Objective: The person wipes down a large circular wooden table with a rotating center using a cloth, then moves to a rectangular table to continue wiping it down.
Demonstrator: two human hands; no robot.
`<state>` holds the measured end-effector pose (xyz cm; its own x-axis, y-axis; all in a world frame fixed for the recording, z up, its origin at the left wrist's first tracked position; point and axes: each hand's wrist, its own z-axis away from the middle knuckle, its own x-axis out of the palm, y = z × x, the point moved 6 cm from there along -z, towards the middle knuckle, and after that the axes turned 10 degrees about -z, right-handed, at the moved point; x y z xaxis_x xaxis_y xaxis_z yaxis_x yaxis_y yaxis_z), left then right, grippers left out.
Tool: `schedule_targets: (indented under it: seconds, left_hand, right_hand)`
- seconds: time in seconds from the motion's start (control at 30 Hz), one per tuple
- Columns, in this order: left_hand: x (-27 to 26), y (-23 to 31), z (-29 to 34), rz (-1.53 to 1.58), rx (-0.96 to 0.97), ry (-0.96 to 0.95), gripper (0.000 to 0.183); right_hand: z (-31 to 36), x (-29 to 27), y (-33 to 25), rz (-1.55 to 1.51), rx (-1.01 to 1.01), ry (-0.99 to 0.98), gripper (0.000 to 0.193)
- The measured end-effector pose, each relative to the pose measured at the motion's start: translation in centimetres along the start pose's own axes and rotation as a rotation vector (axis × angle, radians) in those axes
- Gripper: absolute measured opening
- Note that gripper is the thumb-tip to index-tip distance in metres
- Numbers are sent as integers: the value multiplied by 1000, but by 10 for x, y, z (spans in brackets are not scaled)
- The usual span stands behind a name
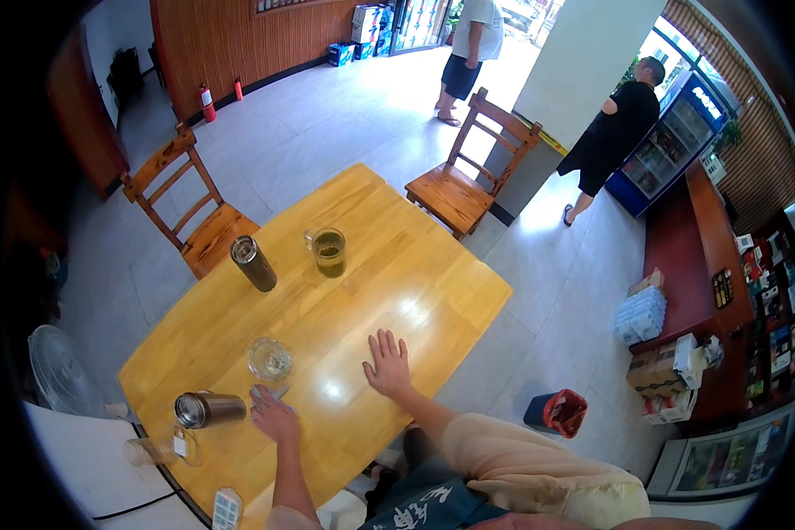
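Note:
My left hand (276,417) rests low over the wooden table (415,265), its fingers bent around a small crumpled grey piece (278,391), perhaps cloth or paper. Just beyond it sits a clear glass ashtray (269,359). To its left is a brown metal flask (209,410) with a silvery end. My right hand (387,365) lies palm down on the tabletop, fingers spread, holding nothing. Farther back stand a dark tall flask (253,263) and a glass mug (330,253) of greenish drink.
A clear glass cup (148,451) and a white multi-button or socket block (227,509) lie at the table's left edge. A fan (64,371) stands beyond. Two chairs (455,190) (212,234) flank the far side. A lined bin (556,412) stands right; two people stand farther off.

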<state>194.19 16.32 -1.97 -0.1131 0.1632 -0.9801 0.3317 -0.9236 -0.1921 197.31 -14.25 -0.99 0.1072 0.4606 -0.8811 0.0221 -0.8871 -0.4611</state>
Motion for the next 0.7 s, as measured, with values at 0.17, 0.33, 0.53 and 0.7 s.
schedule_targets:
  seconds: [0.17,0.33,0.53,0.7]
  left_hand:
    - [-31,43,43,103,155,-20,71]
    - [-38,77,77,217,305,-40,74]
    - [-80,108,95,155,577,-10,72]
    - [-235,112,90,626,650,92,33]
  right_hand:
    - [1,-3,4,-21,4,31,64]
    - [2,-1,-1,-48,-25,46,64]
    - [2,-2,3,-21,-10,42,64]
    - [1,2,6,-46,-21,57,64]
